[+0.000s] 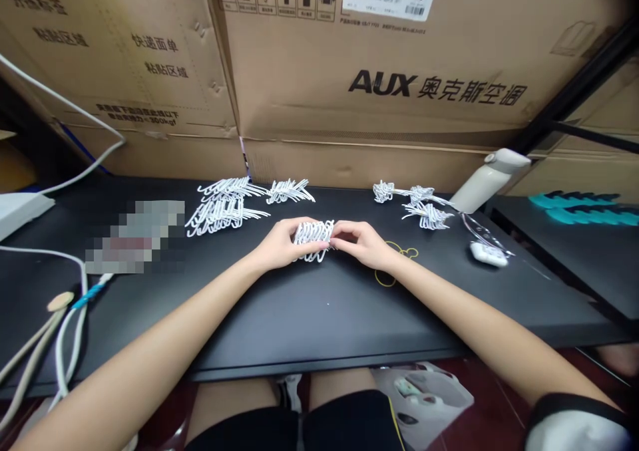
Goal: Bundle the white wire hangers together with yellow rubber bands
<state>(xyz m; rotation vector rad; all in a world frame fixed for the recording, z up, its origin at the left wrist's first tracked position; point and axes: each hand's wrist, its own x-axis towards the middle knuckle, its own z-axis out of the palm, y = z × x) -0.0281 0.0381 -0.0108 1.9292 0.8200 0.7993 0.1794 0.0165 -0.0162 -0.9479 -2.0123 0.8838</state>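
Note:
A row of white bent wire hooks (312, 233) is held just above the black table, near its middle. My left hand (279, 243) wraps around the row from the left, thumb along the front. At the right end of the row, my right hand (363, 243) has its thumb and fingers pinched together; whether a single hook is between the fingertips is too small to tell. Behind my left hand lie more white hooks (224, 215) in piles, with a smaller bunch (289, 191) beside them. Further bunches of white wire pieces (428, 216) lie at the back right.
Large cardboard boxes (309, 92) stand along the table's back edge. On the right are a tilted white bottle (489, 179), a white earphone case (488, 254) and teal wavy objects (599, 215). White cables (82, 304) and a blurred flat item (137, 237) occupy the left.

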